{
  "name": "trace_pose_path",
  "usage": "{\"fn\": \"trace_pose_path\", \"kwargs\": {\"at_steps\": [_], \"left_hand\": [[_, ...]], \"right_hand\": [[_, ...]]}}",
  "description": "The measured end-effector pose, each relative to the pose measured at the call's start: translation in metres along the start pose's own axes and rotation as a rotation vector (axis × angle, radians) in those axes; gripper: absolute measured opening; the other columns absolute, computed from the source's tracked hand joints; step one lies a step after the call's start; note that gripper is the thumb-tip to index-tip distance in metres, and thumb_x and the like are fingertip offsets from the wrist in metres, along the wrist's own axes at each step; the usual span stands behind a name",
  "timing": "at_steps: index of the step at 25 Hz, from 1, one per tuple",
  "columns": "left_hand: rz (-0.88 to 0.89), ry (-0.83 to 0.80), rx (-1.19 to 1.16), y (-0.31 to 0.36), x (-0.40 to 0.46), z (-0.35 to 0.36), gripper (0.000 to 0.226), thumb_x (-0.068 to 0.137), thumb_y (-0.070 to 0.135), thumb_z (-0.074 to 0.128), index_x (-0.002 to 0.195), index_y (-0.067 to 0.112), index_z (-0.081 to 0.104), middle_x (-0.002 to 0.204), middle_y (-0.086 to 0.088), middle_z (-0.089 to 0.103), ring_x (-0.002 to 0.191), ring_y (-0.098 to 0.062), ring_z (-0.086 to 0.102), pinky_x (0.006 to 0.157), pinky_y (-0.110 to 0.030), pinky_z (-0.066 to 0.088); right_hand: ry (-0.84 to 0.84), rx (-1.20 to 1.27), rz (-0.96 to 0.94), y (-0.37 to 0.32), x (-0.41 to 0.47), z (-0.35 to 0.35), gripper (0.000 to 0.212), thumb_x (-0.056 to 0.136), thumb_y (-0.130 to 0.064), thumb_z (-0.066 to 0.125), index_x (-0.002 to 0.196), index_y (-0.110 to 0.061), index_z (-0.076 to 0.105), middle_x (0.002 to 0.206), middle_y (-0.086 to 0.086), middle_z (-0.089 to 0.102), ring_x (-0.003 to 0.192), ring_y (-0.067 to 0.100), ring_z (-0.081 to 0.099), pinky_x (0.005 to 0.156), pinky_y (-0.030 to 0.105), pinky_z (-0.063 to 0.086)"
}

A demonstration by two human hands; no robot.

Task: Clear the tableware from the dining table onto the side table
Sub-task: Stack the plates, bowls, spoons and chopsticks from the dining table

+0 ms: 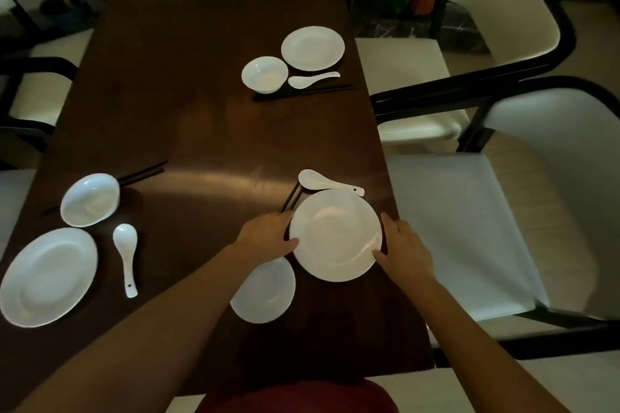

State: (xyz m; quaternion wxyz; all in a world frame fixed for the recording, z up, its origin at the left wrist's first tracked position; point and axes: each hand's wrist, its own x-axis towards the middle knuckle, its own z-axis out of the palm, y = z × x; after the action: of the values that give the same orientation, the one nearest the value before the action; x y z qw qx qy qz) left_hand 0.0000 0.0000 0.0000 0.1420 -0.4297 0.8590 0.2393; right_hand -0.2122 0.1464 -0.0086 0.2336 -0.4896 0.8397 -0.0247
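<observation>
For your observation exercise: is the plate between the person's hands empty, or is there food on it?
Empty. The plate shows only bare white surface with a light reflection; nothing lies on it.

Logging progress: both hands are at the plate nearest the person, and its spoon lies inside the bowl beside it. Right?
Not quite. The head view shows the spoon lying on the table beyond the plate, not in the bowl. Left hand and right hand are at the plate.
</observation>
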Motion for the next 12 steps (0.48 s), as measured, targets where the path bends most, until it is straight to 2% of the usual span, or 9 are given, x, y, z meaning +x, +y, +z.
{"fn": "trace_pose_path", "kwargs": {"at_steps": [5,8,10,12], "left_hand": [[-0.245,0.001,-0.286,0.014,0.013,0.008,0.018,0.084,0.016,0.058,0.099,0.007,0.060,0.098,-0.014,0.066,0.079,-0.019,0.055,0.069,-0.029,0.044],[-0.334,0.063,-0.447,0.017,0.013,0.003,0.019,0.082,-0.001,0.050,0.095,0.001,0.064,0.094,-0.019,0.067,0.080,-0.026,0.060,0.071,-0.030,0.049],[-0.371,0.107,-0.587,0.012,0.012,-0.004,0.025,0.083,-0.005,0.047,0.097,0.003,0.067,0.091,-0.017,0.067,0.083,-0.028,0.062,0.075,-0.034,0.054],[-0.436,0.146,-0.812,0.005,0.008,-0.015,0.023,0.085,-0.004,0.052,0.099,0.009,0.067,0.086,-0.009,0.064,0.084,-0.024,0.061,0.067,-0.030,0.056]], "right_hand": [[-0.057,0.382,0.063,0.001,0.009,0.014,0.042,0.083,-0.012,0.059,0.124,-0.013,0.048,0.108,0.011,0.064,0.096,0.026,0.061,0.085,0.038,0.050],[-0.067,0.586,0.176,0.000,0.015,0.010,0.042,0.081,-0.007,0.061,0.121,-0.016,0.051,0.089,0.009,0.065,0.080,0.025,0.065,0.077,0.040,0.057],[-0.070,0.695,0.187,-0.003,0.020,0.003,0.042,0.080,-0.010,0.065,0.119,-0.019,0.053,0.081,0.006,0.064,0.072,0.020,0.065,0.064,0.031,0.059],[-0.054,0.805,0.172,-0.012,0.026,-0.009,0.044,0.079,-0.010,0.067,0.119,-0.021,0.054,0.079,0.005,0.063,0.071,0.016,0.064,0.052,0.019,0.054]]}}
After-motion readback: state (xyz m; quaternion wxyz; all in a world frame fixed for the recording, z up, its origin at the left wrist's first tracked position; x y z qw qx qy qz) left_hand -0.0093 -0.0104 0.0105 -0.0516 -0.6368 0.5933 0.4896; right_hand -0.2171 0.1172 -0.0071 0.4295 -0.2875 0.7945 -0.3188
